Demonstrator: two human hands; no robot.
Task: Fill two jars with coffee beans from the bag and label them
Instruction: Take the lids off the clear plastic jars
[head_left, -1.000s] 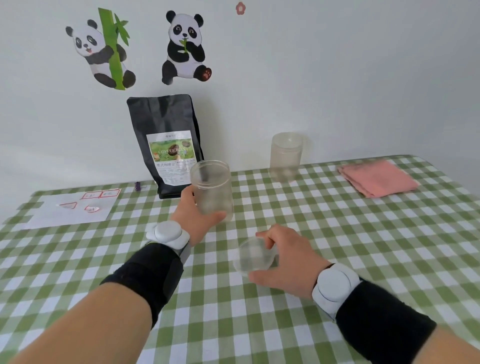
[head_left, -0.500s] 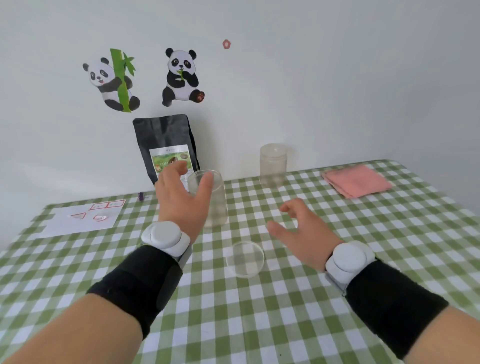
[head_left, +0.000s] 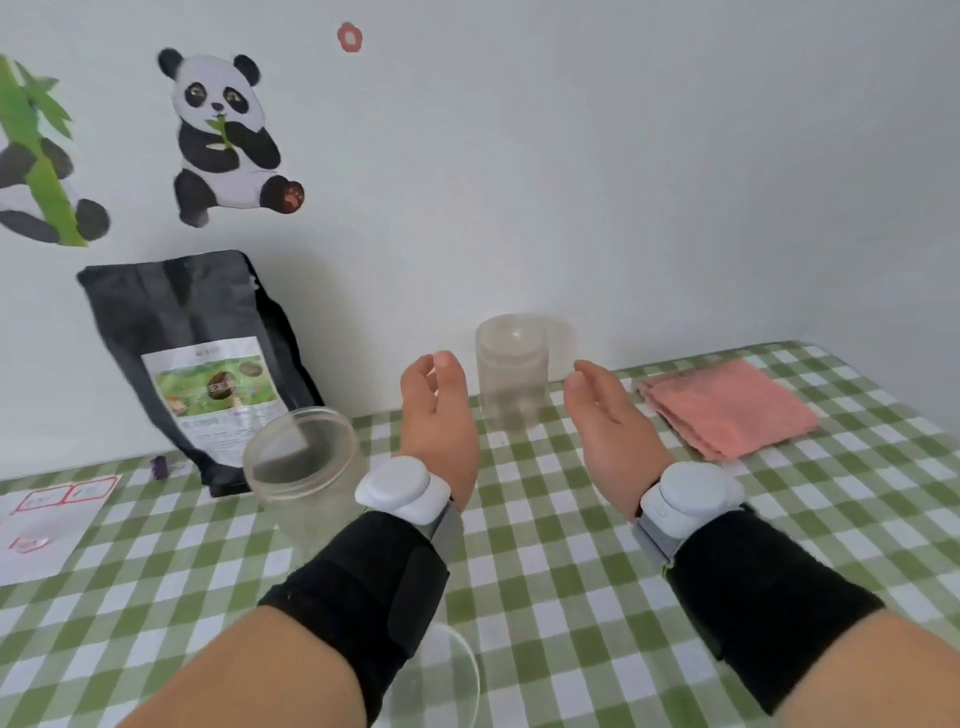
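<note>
A black coffee bean bag (head_left: 197, 358) stands against the wall at the back left. In front of it an open, empty clear jar (head_left: 304, 478) stands on the green checked table (head_left: 571, 571). Its clear lid (head_left: 441, 680) lies flat near me, partly under my left forearm. A second clear jar (head_left: 511, 371), lid on, stands at the back by the wall. My left hand (head_left: 439, 410) and my right hand (head_left: 608, 421) are raised on either side of that far jar, fingers apart, holding nothing and apart from it.
A white label sheet (head_left: 36, 525) with red-edged stickers lies at the left edge. A small purple object (head_left: 160, 466) sits beside the bag. A folded pink cloth (head_left: 727, 405) lies at the back right. Panda stickers are on the wall.
Both hands let go, the left of the open jar, the right of the lid, which now lies on the table. They moved forward to either side of the far lidded jar.
</note>
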